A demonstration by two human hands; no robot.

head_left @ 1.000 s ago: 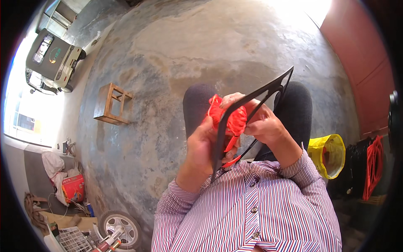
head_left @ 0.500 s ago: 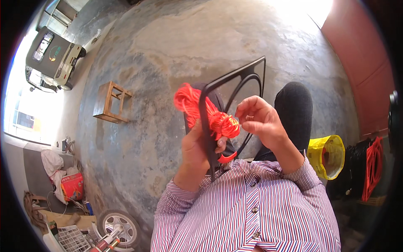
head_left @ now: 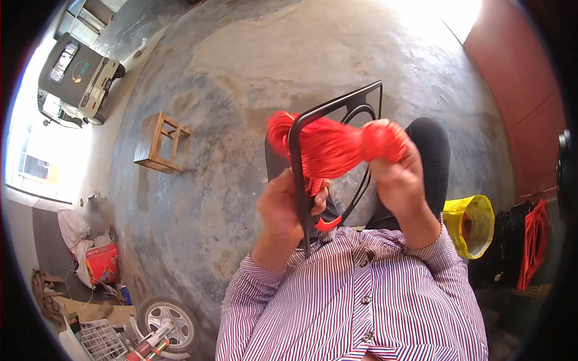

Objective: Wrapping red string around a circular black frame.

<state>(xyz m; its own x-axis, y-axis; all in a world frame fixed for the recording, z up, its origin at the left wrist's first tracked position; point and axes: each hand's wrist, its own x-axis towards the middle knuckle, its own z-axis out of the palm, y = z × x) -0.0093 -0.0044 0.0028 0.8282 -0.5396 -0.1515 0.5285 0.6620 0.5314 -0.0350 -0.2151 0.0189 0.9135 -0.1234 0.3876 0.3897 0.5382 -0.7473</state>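
A hank of red cord [head_left: 334, 144] is stretched sideways in front of my lap, passing through a black metal frame [head_left: 343, 99]. My right hand [head_left: 400, 180] grips the hank's right end, its fingers smeared by motion. My left hand [head_left: 283, 201] is closed around the near upright of the frame, with a red strand or piece between thumb and fingertips. Below the left fingers, a curved red part [head_left: 328, 224] shows on the frame's lower end. A black loop [head_left: 361, 111] runs inside the frame, partly hidden by the cord.
A wooden stool [head_left: 159, 144] stands on the concrete floor to the left. At lower left are a wheel [head_left: 170, 325], a white crate [head_left: 102, 340] and a red box [head_left: 102, 265]. A yellow bucket-like container [head_left: 466, 225] and hanging red cord [head_left: 533, 243] are at right.
My right hand has taken hold of the hank's right end and drawn it up and to the right. The cord now spreads out longer. My left hand stays at the frame.
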